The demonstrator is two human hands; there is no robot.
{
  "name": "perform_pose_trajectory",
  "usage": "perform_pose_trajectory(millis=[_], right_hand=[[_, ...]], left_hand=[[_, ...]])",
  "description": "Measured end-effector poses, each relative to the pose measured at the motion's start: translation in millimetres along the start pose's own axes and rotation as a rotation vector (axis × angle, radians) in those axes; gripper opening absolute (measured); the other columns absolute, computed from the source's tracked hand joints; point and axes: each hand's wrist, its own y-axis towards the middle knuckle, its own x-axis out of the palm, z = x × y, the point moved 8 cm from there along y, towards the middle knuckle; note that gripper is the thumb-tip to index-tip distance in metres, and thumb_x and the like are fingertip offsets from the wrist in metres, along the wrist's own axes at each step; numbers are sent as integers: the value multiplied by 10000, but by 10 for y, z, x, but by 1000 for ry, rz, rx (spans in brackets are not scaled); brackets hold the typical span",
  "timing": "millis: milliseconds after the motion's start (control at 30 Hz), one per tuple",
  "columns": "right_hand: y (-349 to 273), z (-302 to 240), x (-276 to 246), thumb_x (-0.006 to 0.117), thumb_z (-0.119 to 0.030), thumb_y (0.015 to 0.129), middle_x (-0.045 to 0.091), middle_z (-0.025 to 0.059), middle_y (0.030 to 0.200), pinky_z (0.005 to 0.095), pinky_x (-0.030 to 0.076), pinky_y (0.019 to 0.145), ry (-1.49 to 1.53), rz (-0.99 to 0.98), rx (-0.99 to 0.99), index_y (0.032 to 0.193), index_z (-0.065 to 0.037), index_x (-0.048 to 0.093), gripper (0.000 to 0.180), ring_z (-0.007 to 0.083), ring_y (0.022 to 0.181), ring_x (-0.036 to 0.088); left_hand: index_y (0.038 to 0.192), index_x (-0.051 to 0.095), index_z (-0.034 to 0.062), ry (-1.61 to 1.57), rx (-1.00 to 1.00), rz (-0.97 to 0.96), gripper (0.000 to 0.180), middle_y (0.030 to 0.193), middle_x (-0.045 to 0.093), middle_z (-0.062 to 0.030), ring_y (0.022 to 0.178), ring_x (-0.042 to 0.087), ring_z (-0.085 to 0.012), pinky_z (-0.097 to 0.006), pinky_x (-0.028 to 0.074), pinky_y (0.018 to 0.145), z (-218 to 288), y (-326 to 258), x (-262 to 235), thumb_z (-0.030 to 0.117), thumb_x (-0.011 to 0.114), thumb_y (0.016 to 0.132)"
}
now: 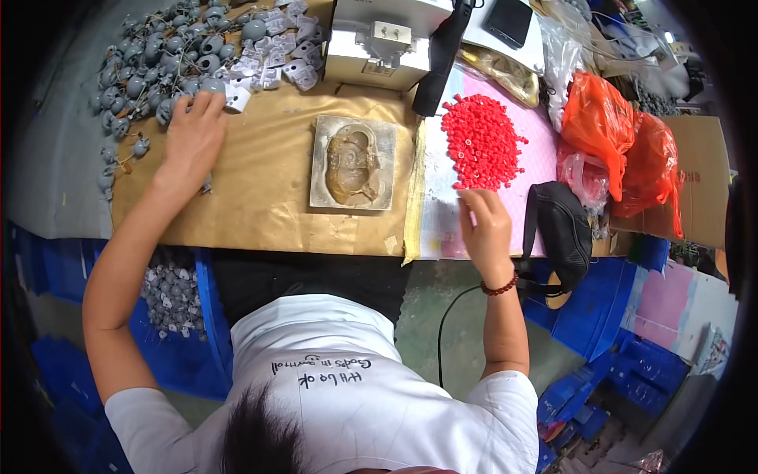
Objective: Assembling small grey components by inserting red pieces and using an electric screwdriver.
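At the upper left, my left hand (193, 130) reaches into a heap of grey rounded plastic parts (150, 75) with thin wires. Its fingers are bent down over a grey ball-shaped part (212, 84), beside a white plastic housing (236, 98). My right hand (488, 225) is at the near edge of a pile of small red caps (483, 142), its fingers curled together. What they pinch, if anything, is hidden. Between the hands lies a square metal block (322, 170) with a shaped hollow, the fixture nearest to both.
Behind the block stands a pale machine (377, 47) with a dark upright bar (434, 83). Right are a black pouch (562, 229), orange plastic bags (598, 118) and a cardboard box (699, 174). Brown paper (253, 186) covers the bench; a blue bin (213, 316) of grey parts sits below.
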Motion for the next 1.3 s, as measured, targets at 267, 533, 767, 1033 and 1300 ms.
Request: perform_pose_trajectory(millis=[267,533,767,1033,1300], right_hand=[[111,65,140,659,6,751,602,86,893,361,501,679,-260,-129,-95,971,-42,667,226,262,815,589],[231,56,246,664,32,730,614,103,934,355,510,703,-171,-151,-156,910,-35,647,193,267,867,596],[649,-349,524,717,91,763,645,55,890,234,463,553,756,-139,82,868,-18,616,182,78,629,556],[945,-878,786,778,29,721,667,61,849,370,476,696,467,62,-261,846,-53,648,199,270,802,611],[833,-1027,787,785,-52,737,667,55,966,390,475,782,217,31,-458,928,-66,684,217,267,922,610]], left_hand=[[1041,578,33,-1044,0,-70,303,1109,587,-114,1113,550,-318,-434,458,911,518,69,-704,92,686,763],[959,673,56,-1095,78,170,204,1022,575,-90,1052,518,-296,-409,461,907,1097,413,-795,113,726,770],[1058,670,83,-1162,-90,234,314,1136,558,-78,1141,491,-299,-406,445,959,1056,422,-678,156,755,764],[1030,696,65,-892,-128,427,246,1123,608,-82,1101,541,-319,-409,462,962,135,-39,-780,60,722,785],[1024,712,96,-587,-264,315,247,1194,612,-62,1187,486,-317,-404,435,1007,-679,-158,-320,29,714,787]])
